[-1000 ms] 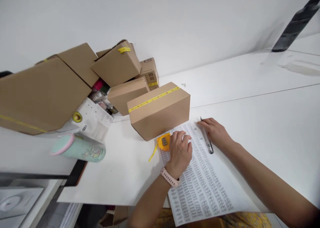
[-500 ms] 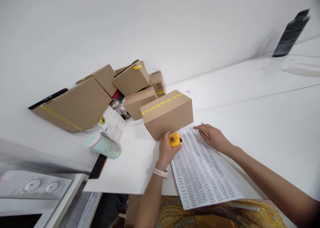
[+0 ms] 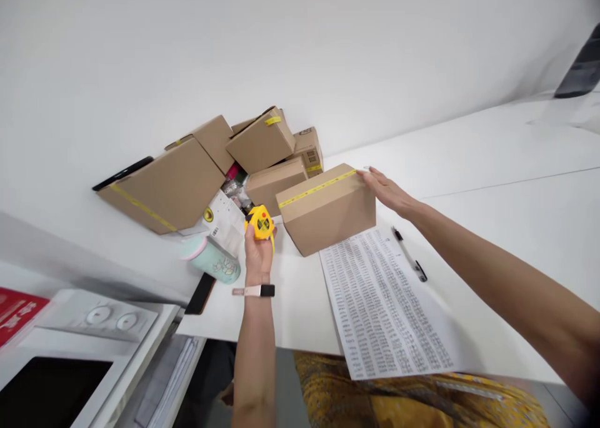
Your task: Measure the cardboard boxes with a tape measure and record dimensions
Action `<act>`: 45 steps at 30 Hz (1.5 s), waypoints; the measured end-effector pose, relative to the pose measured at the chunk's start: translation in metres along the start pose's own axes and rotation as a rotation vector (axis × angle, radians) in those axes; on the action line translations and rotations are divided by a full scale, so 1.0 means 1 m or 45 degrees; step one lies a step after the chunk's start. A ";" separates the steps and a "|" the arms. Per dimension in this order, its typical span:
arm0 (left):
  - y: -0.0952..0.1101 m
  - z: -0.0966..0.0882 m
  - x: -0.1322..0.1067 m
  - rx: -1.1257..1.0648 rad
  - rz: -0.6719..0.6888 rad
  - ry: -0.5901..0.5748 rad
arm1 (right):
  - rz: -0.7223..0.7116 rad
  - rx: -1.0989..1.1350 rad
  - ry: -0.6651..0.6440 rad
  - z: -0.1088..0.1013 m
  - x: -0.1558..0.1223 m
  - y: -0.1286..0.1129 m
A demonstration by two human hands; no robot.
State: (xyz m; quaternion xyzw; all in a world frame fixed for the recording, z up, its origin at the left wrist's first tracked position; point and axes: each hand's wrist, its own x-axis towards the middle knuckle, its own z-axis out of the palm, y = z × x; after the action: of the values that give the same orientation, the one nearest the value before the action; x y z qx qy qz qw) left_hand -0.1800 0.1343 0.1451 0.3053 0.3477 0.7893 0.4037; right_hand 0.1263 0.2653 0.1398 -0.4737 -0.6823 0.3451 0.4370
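Observation:
A yellow tape measure (image 3: 261, 222) is held upright in my left hand (image 3: 257, 251), whose wrist wears a pale band. To its right stands a cardboard box (image 3: 335, 218) with yellow tape along its top. My right hand (image 3: 385, 189) lies against the box's right end, fingers stretched out at the top corner. In front of the box is a printed sheet (image 3: 384, 315) covered in rows of small text, reaching over the table's front edge. A black-capped pen (image 3: 409, 254) lies at the sheet's right side, below my right forearm.
Several other cardboard boxes (image 3: 169, 178) are piled against the wall at the left. A mint-green tumbler (image 3: 215, 260) and a white pack with an avocado picture (image 3: 225, 223) stand before them. A dark bottle (image 3: 581, 65) is at the far right. A white appliance (image 3: 98, 328) sits lower left.
My left hand has moved left, away from the box's front, turning the tape measure upright. My right hand has gone from the sheet up to the box's right end. The pen now shows on the table.

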 end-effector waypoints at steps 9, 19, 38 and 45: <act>-0.008 -0.019 -0.059 0.039 -0.140 -0.198 | -0.058 0.141 0.331 0.012 -0.118 0.022; 0.049 -0.025 -0.142 0.541 -0.211 -0.409 | -0.240 -0.206 0.831 -0.015 -0.200 -0.023; 0.066 0.048 -0.133 0.793 -0.453 -0.859 | 0.310 0.635 -0.789 -0.029 -0.139 -0.091; 0.082 -0.002 -0.073 0.992 -0.463 -0.574 | 0.378 0.582 -0.448 -0.080 -0.058 -0.001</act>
State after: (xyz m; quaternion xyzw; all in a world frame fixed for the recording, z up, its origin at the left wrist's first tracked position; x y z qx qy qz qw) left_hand -0.1810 0.0361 0.1944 0.5313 0.5689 0.4313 0.4562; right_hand 0.2099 0.2147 0.1554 -0.3910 -0.5756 0.6259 0.3523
